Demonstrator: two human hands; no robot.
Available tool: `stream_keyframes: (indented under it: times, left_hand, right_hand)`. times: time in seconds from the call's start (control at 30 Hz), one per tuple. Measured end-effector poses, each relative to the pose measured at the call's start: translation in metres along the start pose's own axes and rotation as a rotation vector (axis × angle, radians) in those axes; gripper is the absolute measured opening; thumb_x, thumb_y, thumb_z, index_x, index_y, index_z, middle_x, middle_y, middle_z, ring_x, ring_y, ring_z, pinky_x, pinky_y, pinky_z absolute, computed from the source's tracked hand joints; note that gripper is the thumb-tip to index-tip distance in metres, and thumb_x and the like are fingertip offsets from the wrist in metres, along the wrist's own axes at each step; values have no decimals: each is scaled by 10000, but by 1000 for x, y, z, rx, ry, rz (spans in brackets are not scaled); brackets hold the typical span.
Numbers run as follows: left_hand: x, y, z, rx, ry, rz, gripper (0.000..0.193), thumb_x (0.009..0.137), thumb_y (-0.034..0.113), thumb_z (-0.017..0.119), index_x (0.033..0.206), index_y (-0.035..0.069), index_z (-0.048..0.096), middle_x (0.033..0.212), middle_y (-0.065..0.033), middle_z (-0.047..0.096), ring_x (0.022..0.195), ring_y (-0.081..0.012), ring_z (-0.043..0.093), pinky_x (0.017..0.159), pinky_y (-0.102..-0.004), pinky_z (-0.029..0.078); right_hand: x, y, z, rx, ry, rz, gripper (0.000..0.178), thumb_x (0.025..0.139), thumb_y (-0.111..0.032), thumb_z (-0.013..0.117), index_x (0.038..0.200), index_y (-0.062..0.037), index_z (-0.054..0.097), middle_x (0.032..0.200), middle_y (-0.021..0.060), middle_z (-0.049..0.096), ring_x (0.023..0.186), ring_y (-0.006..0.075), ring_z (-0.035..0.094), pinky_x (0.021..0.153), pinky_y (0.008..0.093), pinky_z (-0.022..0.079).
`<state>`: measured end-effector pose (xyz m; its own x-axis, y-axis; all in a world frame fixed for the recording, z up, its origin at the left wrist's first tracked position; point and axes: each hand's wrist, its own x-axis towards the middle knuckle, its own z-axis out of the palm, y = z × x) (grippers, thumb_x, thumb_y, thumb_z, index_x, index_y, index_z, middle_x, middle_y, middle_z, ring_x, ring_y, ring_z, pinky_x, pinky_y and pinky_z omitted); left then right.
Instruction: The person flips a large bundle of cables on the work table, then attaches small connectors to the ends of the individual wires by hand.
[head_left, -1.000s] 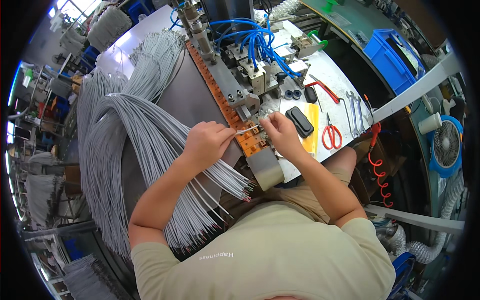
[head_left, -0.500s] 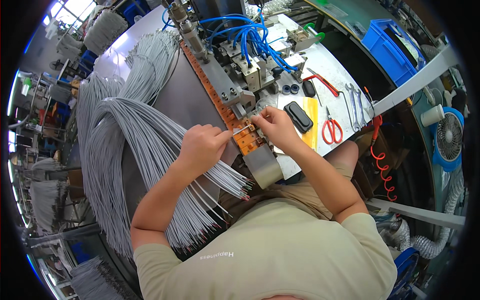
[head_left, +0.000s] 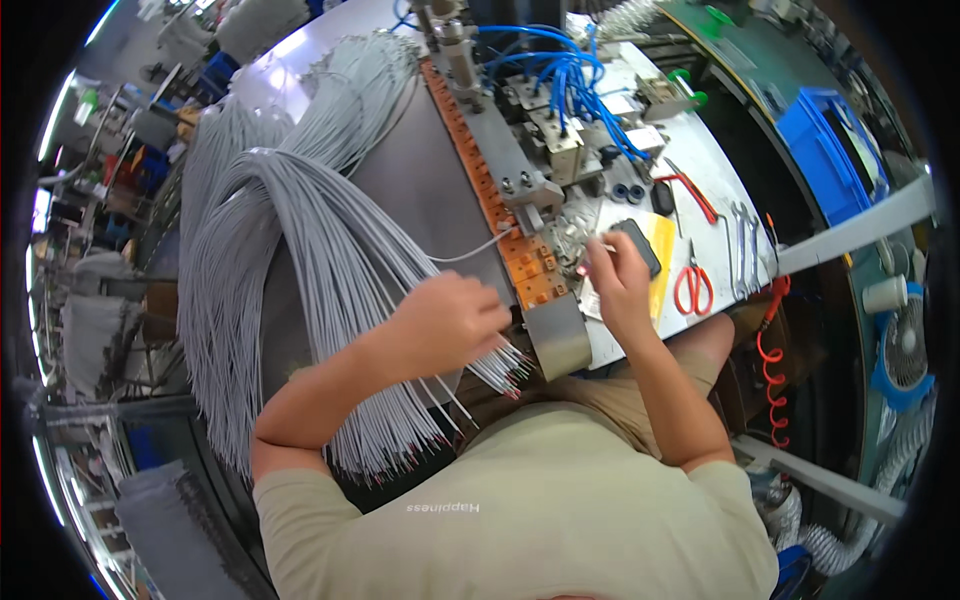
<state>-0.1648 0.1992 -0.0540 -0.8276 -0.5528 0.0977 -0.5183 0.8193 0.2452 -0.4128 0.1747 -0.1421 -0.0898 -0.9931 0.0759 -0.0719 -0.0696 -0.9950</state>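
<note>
- Fingers of the left hand (head_left: 450, 325) curl loosely over the stripped ends of the grey wire bundle (head_left: 300, 280); whether they pinch a strand is hidden.
- One single grey wire (head_left: 470, 252) lies just above that hand, its long axis running left to right, its tip resting on the orange fixture strip (head_left: 520, 255).
- Right hand (head_left: 615, 285), fingertips pinched together at the strip's right edge, holds something too small to tell; it is nearer the wire's tip.
- Red scissors (head_left: 692, 285) lie further right.
</note>
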Motion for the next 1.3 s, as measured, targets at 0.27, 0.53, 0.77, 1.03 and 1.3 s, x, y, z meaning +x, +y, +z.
stream_keyframes:
  times: [0.27,0.53,0.77,1.03,1.3]
  left_hand:
    - [-33,-35,-20,-42,-93,19,196,739,85,674,931,123,686,925,-31,637,899,-216,622,809,-370,468]
    - [-23,-83,-59,340,-434,-98,241,625,38,662,852,120,676,819,-22,613,879,-216,597,832,-367,419]
    - [-26,-77,-38,479,-95,100,115,690,97,703,730,115,597,708,9,552,750,-186,566,712,-338,404]
    - [21,18,2,192,49,334,140,779,95,720,894,72,644,717,-30,553,667,-184,600,631,-289,471]
    - [33,-22,-2,-1169,-78,-701,214,913,74,673,1117,14,651,792,-28,653,674,-104,621,619,-279,518]
  right_hand:
    - [-25,-11,-16,189,-161,81,126,998,-142,607,941,-34,581,720,-72,524,617,-2,417,529,188,312]
    - [-31,-12,-18,235,-164,70,100,994,-124,609,948,-41,576,702,-75,485,587,-2,391,521,185,299]
    - [-42,-1,-40,173,-141,83,141,976,-126,636,913,-20,566,671,-78,484,600,3,390,520,204,307]
    - [-32,-9,-36,-101,-224,-100,136,945,-100,669,957,-15,563,629,-19,479,544,45,420,501,228,323]
    - [-23,-10,-17,-318,-189,-601,140,880,-10,701,961,-14,587,634,66,535,504,182,458,493,282,359]
